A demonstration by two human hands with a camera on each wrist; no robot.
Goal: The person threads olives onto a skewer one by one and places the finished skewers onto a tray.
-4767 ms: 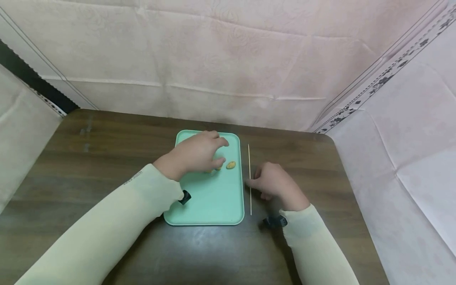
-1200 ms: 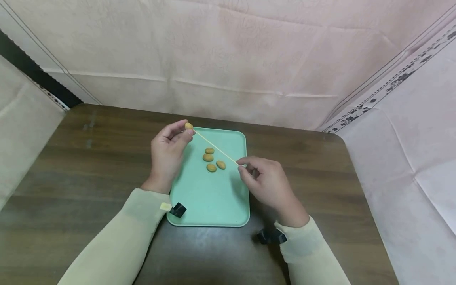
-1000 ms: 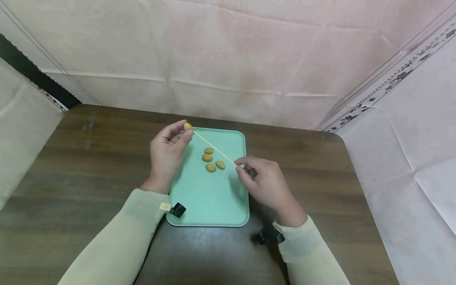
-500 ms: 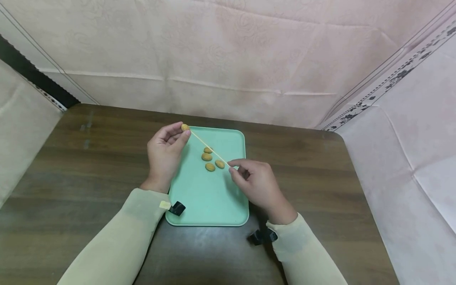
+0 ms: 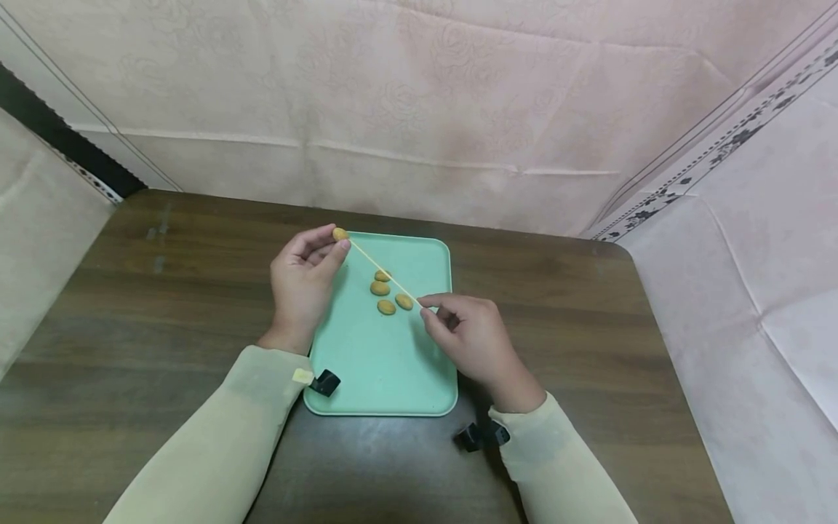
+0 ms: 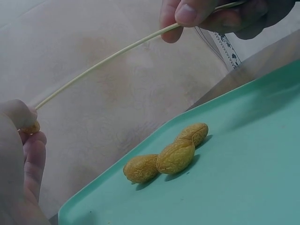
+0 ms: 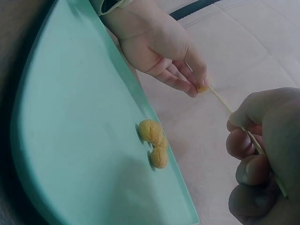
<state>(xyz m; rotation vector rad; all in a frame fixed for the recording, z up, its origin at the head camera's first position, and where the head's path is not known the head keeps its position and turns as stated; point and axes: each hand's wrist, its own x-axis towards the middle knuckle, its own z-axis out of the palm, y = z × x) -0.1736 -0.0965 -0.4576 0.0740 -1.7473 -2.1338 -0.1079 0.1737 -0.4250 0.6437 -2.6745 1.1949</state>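
Note:
At the tray's far left corner, my left hand point(image 5: 301, 280) pinches a small wrinkled yellow-brown oval fruit point(image 5: 340, 233) between thumb and fingertips. My right hand point(image 5: 474, 338) pinches a thin bamboo skewer point(image 5: 385, 272), which slants up to the left. The skewer's far end meets the held fruit, and how deep it goes in is hidden by the left thumb. In the left wrist view the skewer point(image 6: 112, 56) bows slightly between the hands. Several like fruits point(image 5: 380, 288) lie close together on the mint-green tray point(image 5: 380, 378) below the skewer.
The tray lies on a dark wooden table point(image 5: 196, 306). Pale cloth point(image 5: 393, 109) hangs behind the table's far edge and along both sides. A small black device point(image 5: 325, 383) sits at the left cuff, another point(image 5: 481, 435) at the right.
The skewer, earlier on the table right of the tray, is now in my right hand; my left hand has lifted a fruit. Over the last second the right hand has shifted slightly left.

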